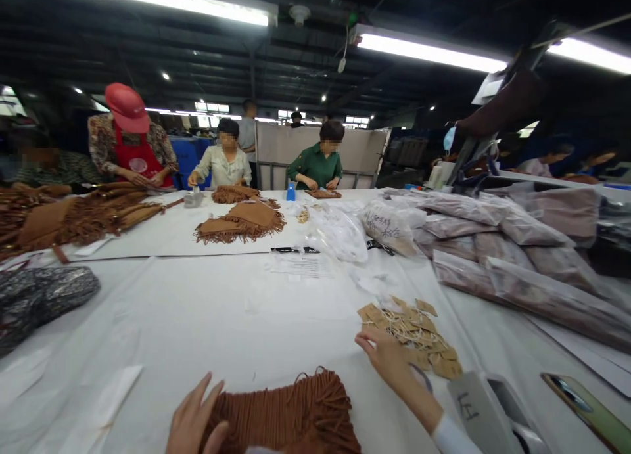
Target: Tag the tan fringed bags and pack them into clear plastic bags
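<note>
A brown fringed suede piece, which looks like a bag, lies at the near edge of the table in the head view. My left hand rests at its left side with fingers spread. My right hand is right of the fringe, beside a pile of tan cardboard tags with white strings. Its fingers are drawn together at the tips; what they pinch, if anything, is too small to make out.
Plastic-wrapped packages are stacked on the right, past a grey box and a phone. Brown fringed pieces lie farther back, beside a clear plastic bag. Several co-workers stand across the white table.
</note>
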Motion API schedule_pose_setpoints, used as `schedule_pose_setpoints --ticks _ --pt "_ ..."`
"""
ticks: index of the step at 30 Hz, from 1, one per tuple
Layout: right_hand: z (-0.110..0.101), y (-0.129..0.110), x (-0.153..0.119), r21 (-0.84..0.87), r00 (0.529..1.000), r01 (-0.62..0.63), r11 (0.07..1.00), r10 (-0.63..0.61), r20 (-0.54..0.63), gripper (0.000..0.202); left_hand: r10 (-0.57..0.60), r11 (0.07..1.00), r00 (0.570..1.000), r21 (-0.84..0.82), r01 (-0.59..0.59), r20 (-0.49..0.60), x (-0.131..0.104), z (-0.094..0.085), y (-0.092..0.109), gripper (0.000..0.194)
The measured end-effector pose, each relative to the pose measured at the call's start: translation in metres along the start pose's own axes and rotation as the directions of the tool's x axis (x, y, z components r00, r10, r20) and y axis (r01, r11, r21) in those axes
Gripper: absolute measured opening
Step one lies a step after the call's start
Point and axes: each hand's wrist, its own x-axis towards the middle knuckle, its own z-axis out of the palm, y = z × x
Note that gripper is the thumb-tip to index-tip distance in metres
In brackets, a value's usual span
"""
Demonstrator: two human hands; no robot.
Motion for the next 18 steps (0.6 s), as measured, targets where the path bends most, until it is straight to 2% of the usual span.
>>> schedule_pose_setpoints --ticks 2,4,6,8,10,12,14,16,18 --pt "0.024 -0.023 0.047 0.154 0.996 -0.034 0.987 0.022 0.084 0.022 0.162 0.987 0.981 -0.029 -0.160 0.107 0.046 0.006 0.016 0.046" --pt "0.055 -0.037 0.089 0.196 0.992 -0.038 0.980 0.014 0.125 0.019 0.294 0.956 0.923 -0.073 -0.284 0.251 0.091 0.019 0.036 0.047" --pt "0.085 -0.041 0.121 0.198 0.987 -0.032 0.980 0.000 0.158 0.016 0.379 0.925 0.858 -0.125 -0.358 0.347 0.128 0.041 0.054 0.048" --pt "0.111 -0.038 0.142 0.190 0.981 -0.042 0.981 0.004 0.196 0.021 0.427 0.903 0.798 -0.163 -0.397 0.425 0.155 0.066 0.067 0.052" --pt "0.129 -0.030 0.154 0.181 0.973 -0.056 0.982 0.013 0.230 0.018 0.452 0.889 0.749 -0.175 -0.423 0.484 0.173 0.091 0.074 0.058" --pt "0.139 -0.023 0.159 0.192 0.966 -0.058 0.980 0.006 0.260 0.011 0.457 0.882 0.723 -0.161 -0.442 0.519 0.183 0.112 0.076 0.063" --pt "0.143 -0.016 0.163 0.222 0.957 -0.046 0.974 -0.021 0.290 0.021 0.460 0.876 0.707 -0.144 -0.460 0.537 0.189 0.128 0.075 0.069" --pt "0.145 -0.011 0.166 0.254 0.950 -0.039 0.966 -0.043 0.311 0.030 0.450 0.876 0.701 -0.121 -0.467 0.553 0.193 0.139 0.073 0.075" --pt "0.146 -0.007 0.169 0.283 0.945 -0.049 0.958 -0.047 0.323 0.035 0.385 0.901 0.730 -0.061 -0.429 0.565 0.195 0.145 0.072 0.080"
